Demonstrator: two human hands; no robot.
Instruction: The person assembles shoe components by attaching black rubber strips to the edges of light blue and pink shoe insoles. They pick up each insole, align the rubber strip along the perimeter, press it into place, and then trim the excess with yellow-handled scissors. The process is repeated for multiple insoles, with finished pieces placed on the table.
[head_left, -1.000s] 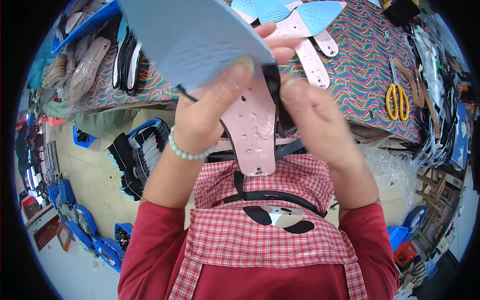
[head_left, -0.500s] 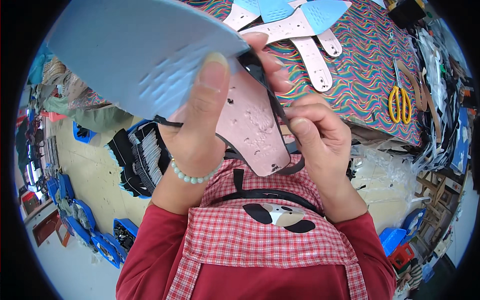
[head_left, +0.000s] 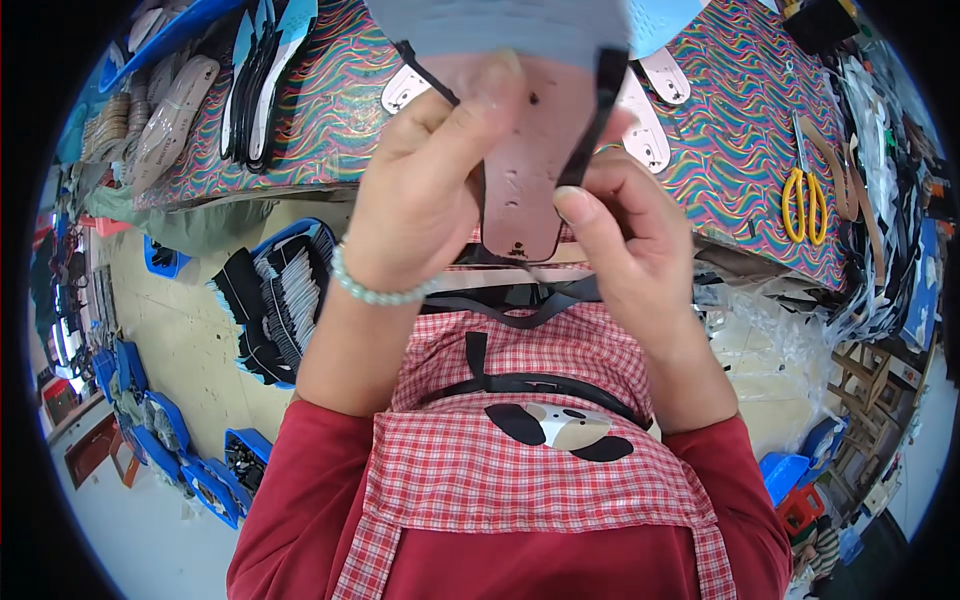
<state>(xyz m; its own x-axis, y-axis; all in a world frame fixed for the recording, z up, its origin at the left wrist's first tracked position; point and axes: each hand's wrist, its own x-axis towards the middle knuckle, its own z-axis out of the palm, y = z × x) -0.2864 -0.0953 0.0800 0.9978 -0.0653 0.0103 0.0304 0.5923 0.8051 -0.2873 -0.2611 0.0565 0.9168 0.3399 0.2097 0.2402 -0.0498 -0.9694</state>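
Observation:
My left hand [head_left: 425, 190] grips a shoe insole [head_left: 522, 165], pink at the narrow heel and light blue at the wide front, with its thumb on the pink face. A thin black strip [head_left: 594, 130] runs along the insole's right edge. Between thumb and fingers, my right hand [head_left: 635, 215] pinches that strip beside the heel part. A slack length of dark strip [head_left: 525, 320] hangs in a curve below, before my checked apron [head_left: 540, 480]. The insole's front is blurred and cut off at the top.
On the wavy-patterned table [head_left: 735, 200] lie more pink insoles [head_left: 645, 130], yellow-handled scissors [head_left: 805, 200] and stacked insoles [head_left: 262, 80] at the left. A blue crate of dark pieces [head_left: 285, 300] stands left below; clear plastic wrap [head_left: 780, 340] hangs at right.
The insole has turned from a leftward slant to nearly upright and moved up and right, uncovering the stack at left. My left hand moved up with it; the right hand keeps its pinch.

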